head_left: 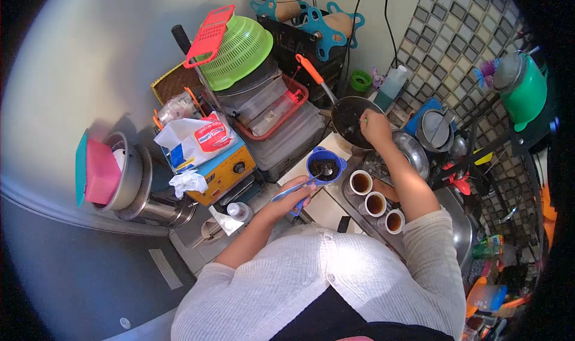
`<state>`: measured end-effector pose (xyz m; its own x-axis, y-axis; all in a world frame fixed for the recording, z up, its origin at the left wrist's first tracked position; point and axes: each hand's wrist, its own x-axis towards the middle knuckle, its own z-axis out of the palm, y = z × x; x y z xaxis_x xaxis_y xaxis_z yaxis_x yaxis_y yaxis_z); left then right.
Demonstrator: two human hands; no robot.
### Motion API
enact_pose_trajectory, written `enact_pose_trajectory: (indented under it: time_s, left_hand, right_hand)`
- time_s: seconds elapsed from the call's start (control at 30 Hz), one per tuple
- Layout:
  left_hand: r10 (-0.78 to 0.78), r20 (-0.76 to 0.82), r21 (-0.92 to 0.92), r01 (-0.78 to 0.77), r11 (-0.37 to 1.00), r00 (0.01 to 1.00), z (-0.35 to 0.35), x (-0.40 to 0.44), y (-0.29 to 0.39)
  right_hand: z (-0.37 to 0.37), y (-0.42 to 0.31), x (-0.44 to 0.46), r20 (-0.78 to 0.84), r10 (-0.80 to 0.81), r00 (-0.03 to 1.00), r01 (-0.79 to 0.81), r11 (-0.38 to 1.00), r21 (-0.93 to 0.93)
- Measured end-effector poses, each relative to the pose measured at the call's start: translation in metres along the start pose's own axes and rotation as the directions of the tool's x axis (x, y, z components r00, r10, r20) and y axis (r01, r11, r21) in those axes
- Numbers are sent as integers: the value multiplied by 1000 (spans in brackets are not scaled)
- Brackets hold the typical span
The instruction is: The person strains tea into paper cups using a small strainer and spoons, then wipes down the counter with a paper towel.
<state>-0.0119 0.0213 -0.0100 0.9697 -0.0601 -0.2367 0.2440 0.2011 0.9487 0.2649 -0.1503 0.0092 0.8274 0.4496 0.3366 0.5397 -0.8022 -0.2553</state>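
Note:
My left hand (293, 198) is closed around the handle of a blue strainer (311, 159) with dark, wet-looking leaves inside. A spoon (291, 189) with a bluish handle also lies in that hand, its bowl resting in the leaves. My right hand (376, 128) is over a pot (345, 142) with dark contents, its fingers closed on something with a small green end; the rest is hidden. Below it stand three white cups of brown liquid: one cup (360, 192) near the strainer, a middle cup (375, 213) and a third cup (394, 232).
An orange handle (309, 69) sticks up beside the pot. Metal bowls (414, 152) stand to its right, by the sink (462, 221). A yellow appliance (224, 176) carries a tissue pack (209, 134). Plastic containers (293, 140) with a green colander (242, 50) are stacked behind.

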Motion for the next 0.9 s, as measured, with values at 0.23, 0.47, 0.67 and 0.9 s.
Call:
enact_pose_trajectory:
  time_s: [0.23,0.47,0.67,0.9]
  left_hand:
    - [-27,19,26,27,999,999,-3,0,0]
    - [-4,44,35,2,999,999,-2,2,1]
    - [-37,32,27,37,999,999,-3,0,5]
    - [-8,30,49,6,999,1000,-4,-1,5]
  right_hand:
    - [1,5,-12,41,-134,990,128,984,124]
    - [-16,10,-18,95,-137,986,117,976,186]
    - [-8,50,-5,253,107,961,-234,801,551]
    - [-23,56,-11,373,261,890,-455,506,733]
